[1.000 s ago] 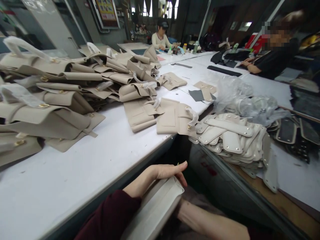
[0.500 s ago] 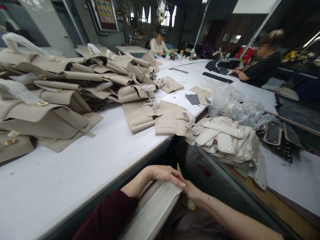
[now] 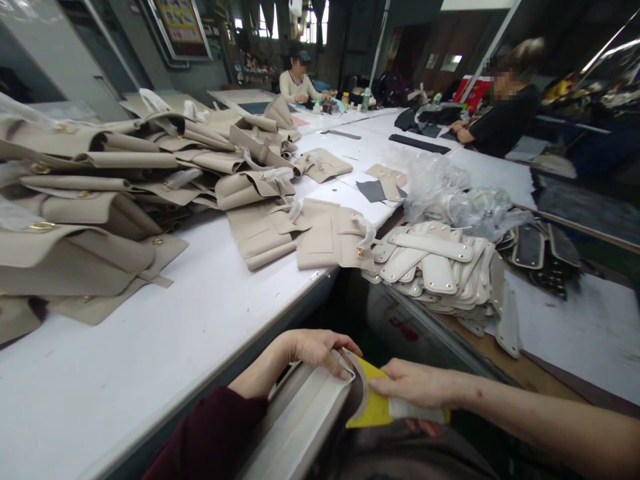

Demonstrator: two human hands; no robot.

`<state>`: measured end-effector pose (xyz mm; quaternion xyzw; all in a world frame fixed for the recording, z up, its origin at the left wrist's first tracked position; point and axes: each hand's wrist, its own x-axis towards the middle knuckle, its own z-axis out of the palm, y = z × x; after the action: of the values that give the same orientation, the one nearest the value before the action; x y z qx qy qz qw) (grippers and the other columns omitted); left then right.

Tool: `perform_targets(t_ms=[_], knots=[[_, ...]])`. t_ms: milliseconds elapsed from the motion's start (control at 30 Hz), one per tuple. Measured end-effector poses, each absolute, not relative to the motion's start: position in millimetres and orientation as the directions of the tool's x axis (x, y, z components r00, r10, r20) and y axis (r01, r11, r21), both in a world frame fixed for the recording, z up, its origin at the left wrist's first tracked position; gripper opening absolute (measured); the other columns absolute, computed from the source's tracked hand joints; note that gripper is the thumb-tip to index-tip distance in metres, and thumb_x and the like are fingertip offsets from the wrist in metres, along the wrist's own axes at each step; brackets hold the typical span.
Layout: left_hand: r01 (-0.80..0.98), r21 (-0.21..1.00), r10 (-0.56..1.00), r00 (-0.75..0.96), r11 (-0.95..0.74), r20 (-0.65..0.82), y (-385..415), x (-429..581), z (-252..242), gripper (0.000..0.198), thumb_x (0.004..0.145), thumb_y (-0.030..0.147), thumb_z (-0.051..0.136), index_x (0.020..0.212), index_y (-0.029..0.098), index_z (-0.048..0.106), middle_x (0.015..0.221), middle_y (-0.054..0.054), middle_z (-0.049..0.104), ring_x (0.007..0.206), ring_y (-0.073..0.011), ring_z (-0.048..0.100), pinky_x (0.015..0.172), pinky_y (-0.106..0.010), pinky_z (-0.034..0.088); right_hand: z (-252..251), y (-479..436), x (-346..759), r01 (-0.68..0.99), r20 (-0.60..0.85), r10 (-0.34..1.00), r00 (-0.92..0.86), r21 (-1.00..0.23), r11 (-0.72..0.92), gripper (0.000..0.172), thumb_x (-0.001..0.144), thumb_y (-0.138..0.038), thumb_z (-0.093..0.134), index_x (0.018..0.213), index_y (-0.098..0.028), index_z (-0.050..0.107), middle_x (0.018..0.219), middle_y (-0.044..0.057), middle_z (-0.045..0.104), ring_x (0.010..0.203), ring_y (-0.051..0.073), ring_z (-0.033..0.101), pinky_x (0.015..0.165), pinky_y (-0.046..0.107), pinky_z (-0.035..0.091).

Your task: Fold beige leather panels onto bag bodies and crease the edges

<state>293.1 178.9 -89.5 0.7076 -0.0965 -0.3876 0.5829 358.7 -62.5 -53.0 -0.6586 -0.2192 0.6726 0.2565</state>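
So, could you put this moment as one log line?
Left fingers: clasping end of pale piece | right fingers: holding yellow tool | tool: beside that end

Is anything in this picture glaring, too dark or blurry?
In the head view, the windows glare white, and the white table is bright beside a nearly black gap; in the same view, the black straps smear on their right, while the yellow tool looks fairly clear.

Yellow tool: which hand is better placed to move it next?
Probably the right: the right hand grips the yellow tool, with its forearm clear on that side, while the left hand is busy holding the end of the pale piece.
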Motion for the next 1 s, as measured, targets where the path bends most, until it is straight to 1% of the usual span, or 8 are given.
perform_targets(t_ms=[100, 233, 367, 500, 600, 767, 900, 1000], knots=[[0.272, 0.890, -0.582, 0.680, -0.365, -0.446, 180, 294, -86, 0.073, 0.067, 0.043, 0.075, 0.133, 0.019, 0.055, 0.118, -0.007, 0.066, 0.109, -0.0286, 0.061, 0.094, -0.036, 0.048, -59, -59, 357, -0.083, -0.780, 0.626, 0.004, -0.624, -0.777, 0.055, 0.087, -0.067, 0.048, 0.069, -0.016, 0.059, 0.043, -0.002, 0.052, 0.033, 0.008, 0.042, 0.035, 0.016, 0.031], [0.258, 0.892, -0.590, 0.676, -0.371, -0.442, 181, 296, -88, 0.076, 0.069, 0.044, 0.073, 0.137, 0.016, 0.051, 0.129, -0.010, 0.062, 0.116, -0.0308, 0.058, 0.099, -0.038, 0.045, -60, -56, 358, -0.103, -0.782, 0.623, 0.037, -0.623, -0.776, 0.049, 0.087, -0.062, 0.052, 0.070, -0.016, 0.059, 0.041, -0.004, 0.048, 0.030, 0.006, 0.035, 0.032, 0.016, 0.025], [0.266, 0.888, -0.591, 0.670, -0.374, -0.449, 181, 296, -94, 0.075, 0.070, 0.046, 0.074, 0.136, 0.018, 0.052, 0.123, -0.009, 0.065, 0.110, -0.0295, 0.061, 0.094, -0.037, 0.047, -59, -53, 355, -0.124, -0.799, 0.601, 0.034, -0.600, -0.791, 0.049, 0.088, -0.060, 0.051, 0.070, -0.016, 0.060, 0.040, -0.005, 0.047, 0.027, 0.005, 0.029, 0.031, 0.016, 0.021], [0.299, 0.890, -0.578, 0.680, -0.345, -0.452, 180, 295, -99, 0.077, 0.068, 0.048, 0.076, 0.135, 0.017, 0.052, 0.118, -0.009, 0.067, 0.105, -0.0285, 0.063, 0.089, -0.035, 0.049, -57, -49, 350, -0.127, -0.792, 0.609, 0.045, -0.609, -0.783, 0.053, 0.086, -0.065, 0.051, 0.065, -0.017, 0.058, 0.039, -0.004, 0.048, 0.028, 0.006, 0.033, 0.031, 0.017, 0.026], [0.318, 0.889, -0.571, 0.682, -0.330, -0.456, 180, 295, -99, 0.080, 0.067, 0.051, 0.076, 0.135, 0.016, 0.052, 0.115, -0.010, 0.068, 0.103, -0.0289, 0.063, 0.087, -0.036, 0.049, -55, -48, 345, -0.171, -0.811, 0.585, 0.010, -0.578, -0.798, 0.055, 0.086, -0.068, 0.048, 0.064, -0.017, 0.057, 0.039, -0.003, 0.050, 0.026, 0.008, 0.036, 0.030, 0.018, 0.028], [0.312, 0.887, -0.558, 0.693, -0.339, -0.457, 180, 295, -98, 0.082, 0.067, 0.053, 0.077, 0.136, 0.016, 0.051, 0.115, -0.010, 0.067, 0.102, -0.0281, 0.063, 0.085, -0.034, 0.049, -64, -50, 336, -0.276, -0.810, 0.586, 0.007, -0.565, -0.778, 0.057, 0.085, -0.071, 0.047, 0.069, -0.017, 0.060, 0.044, 0.001, 0.057, 0.029, 0.012, 0.049, 0.032, 0.020, 0.036], [0.348, 0.889, -0.553, 0.696, -0.298, -0.458, 180, 293, -99, 0.082, 0.068, 0.046, 0.076, 0.139, 0.017, 0.048, 0.110, -0.009, 0.068, 0.097, -0.0262, 0.064, 0.082, -0.033, 0.050, -69, -51, 329, -0.349, -0.809, 0.588, -0.006, -0.549, -0.759, 0.059, 0.087, -0.070, 0.045, 0.067, -0.016, 0.060, 0.042, 0.000, 0.054, 0.028, 0.010, 0.046, 0.036, 0.020, 0.040], [0.371, 0.891, -0.549, 0.702, -0.260, -0.453, 179, 292, -99, 0.087, 0.067, 0.045, 0.076, 0.142, 0.015, 0.043, 0.107, -0.010, 0.067, 0.093, -0.0255, 0.064, 0.077, -0.032, 0.050, -69, -50, 324, -0.388, -0.824, 0.567, 0.005, -0.524, -0.758, 0.062, 0.085, -0.072, 0.045, 0.062, -0.016, 0.058, 0.043, 0.001, 0.055, 0.029, 0.012, 0.048, 0.035, 0.022, 0.042]])
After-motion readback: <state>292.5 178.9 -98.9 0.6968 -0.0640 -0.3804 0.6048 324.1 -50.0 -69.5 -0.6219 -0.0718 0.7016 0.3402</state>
